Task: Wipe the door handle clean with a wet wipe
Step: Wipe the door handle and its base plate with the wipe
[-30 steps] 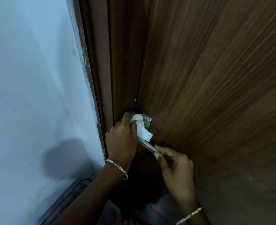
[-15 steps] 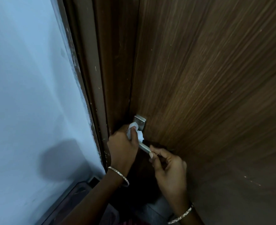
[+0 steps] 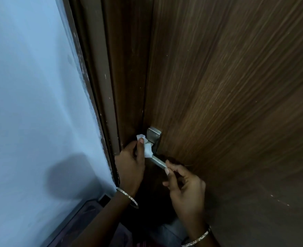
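Note:
A silver lever door handle (image 3: 158,162) with a square backplate (image 3: 153,136) sits on the brown wooden door (image 3: 227,97). My left hand (image 3: 130,164) grips a crumpled white wet wipe (image 3: 146,149) and presses it against the lever's neck just below the backplate. My right hand (image 3: 186,186) pinches the free end of the lever between thumb and forefinger. Both wrists wear thin bangles.
The dark brown door frame (image 3: 100,82) runs down just left of the handle. A pale blue wall (image 3: 31,104) fills the left side. Dark floor and a low dark ledge (image 3: 83,216) lie below.
My left hand has slid the wipe down off the backplate onto the lever's neck, so the backplate now shows bare. My right hand keeps its pinch on the lever tip.

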The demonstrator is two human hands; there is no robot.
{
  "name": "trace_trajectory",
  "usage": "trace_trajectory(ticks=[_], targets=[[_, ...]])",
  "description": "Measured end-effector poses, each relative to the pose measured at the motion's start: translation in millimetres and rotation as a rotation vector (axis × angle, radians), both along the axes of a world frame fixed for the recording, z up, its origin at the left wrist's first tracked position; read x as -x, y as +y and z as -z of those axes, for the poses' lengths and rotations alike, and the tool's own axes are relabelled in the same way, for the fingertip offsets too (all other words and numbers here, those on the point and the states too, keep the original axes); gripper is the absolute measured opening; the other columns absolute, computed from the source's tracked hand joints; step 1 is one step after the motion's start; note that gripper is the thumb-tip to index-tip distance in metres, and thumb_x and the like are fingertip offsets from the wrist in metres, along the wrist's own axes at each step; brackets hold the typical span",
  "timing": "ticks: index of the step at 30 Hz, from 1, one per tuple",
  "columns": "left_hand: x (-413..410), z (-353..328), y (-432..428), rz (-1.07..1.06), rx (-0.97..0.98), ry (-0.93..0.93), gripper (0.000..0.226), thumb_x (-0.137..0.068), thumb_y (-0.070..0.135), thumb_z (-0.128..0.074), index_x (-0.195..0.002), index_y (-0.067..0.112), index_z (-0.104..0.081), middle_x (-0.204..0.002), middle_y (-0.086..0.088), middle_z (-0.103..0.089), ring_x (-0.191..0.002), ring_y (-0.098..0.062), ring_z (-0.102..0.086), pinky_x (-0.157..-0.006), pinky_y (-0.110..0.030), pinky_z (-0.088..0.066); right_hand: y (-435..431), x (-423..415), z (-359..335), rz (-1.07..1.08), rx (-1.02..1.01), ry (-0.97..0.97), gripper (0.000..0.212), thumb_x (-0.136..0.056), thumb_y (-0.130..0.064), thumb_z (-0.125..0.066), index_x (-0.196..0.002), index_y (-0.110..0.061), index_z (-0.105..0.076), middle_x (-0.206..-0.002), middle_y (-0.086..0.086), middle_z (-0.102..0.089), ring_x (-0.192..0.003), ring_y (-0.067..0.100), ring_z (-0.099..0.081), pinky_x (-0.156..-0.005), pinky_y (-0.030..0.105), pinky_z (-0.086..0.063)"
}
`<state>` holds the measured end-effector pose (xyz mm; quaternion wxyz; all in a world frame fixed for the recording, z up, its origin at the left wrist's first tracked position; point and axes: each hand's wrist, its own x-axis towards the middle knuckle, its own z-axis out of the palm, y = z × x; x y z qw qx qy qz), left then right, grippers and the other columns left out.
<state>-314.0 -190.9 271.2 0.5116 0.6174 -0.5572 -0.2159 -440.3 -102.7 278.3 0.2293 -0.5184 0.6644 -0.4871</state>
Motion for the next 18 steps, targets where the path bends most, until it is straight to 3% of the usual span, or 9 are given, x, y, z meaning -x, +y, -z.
trace_trajectory(ticks=[5,9,11,14,18], targets=[[-3.5,-7.3,2.9,0.056,-0.098,0.23,0.018,-0.09,0.043,-0.069,-0.091,0.028,-0.08,-0.078,0.016,-0.076,-0.073,0.004,-0.07,-0.067,-0.02,-0.054,-0.1,0.3,4.5,0.02,0.036,0.012,0.022,-0.094,-0.012,-0.066,-0.108,-0.027,-0.075,-0.106,-0.019,-0.074,-0.065,-0.003,-0.073,-0.054,0.022,-0.06],[-9.0,-9.1,4.2,0.09,-0.014,0.174,0.015,-0.085,0.029,-0.077,-0.1,0.029,-0.081,-0.091,0.022,-0.075,-0.085,0.009,-0.069,-0.077,-0.006,-0.049,0.3,-2.1,7.1,0.026,0.055,0.048,0.022,-0.094,-0.011,-0.066,-0.11,-0.024,-0.074,-0.106,-0.019,-0.072,-0.064,-0.002,-0.072,-0.049,0.011,-0.053],[-7.3,-8.9,3.9,0.091,0.023,0.112,0.017,-0.085,0.026,-0.075,-0.101,0.027,-0.081,-0.095,0.02,-0.075,-0.088,0.008,-0.068,-0.079,-0.003,-0.047,0.1,-2.9,9.2,0.04,0.063,0.055,0.02,-0.094,-0.012,-0.066,-0.109,-0.022,-0.074,-0.106,-0.018,-0.072,-0.059,-0.001,-0.071,-0.047,0.013,-0.054],[-4.3,-6.0,4.2,0.057,-0.001,0.111,0.013,-0.09,0.032,-0.071,-0.096,0.026,-0.081,-0.086,0.019,-0.075,-0.078,0.007,-0.068,-0.07,-0.008,-0.05,-0.3,-3.6,11.3,0.053,0.068,0.06,0.019,-0.095,-0.013,-0.066,-0.109,-0.022,-0.075,-0.108,-0.016,-0.073,-0.059,0.002,-0.071,-0.045,0.023,-0.057],[-6.4,-0.9,5.2,0.017,-0.067,0.177,0.019,-0.092,0.04,-0.068,-0.082,0.028,-0.078,-0.067,0.021,-0.071,-0.066,0.007,-0.067,-0.055,-0.004,-0.042,-0.1,-3.9,11.1,0.056,0.072,0.043,0.018,-0.094,-0.013,-0.066,-0.108,-0.021,-0.076,-0.11,-0.017,-0.073,-0.057,0.002,-0.07,-0.043,0.016,-0.053]])
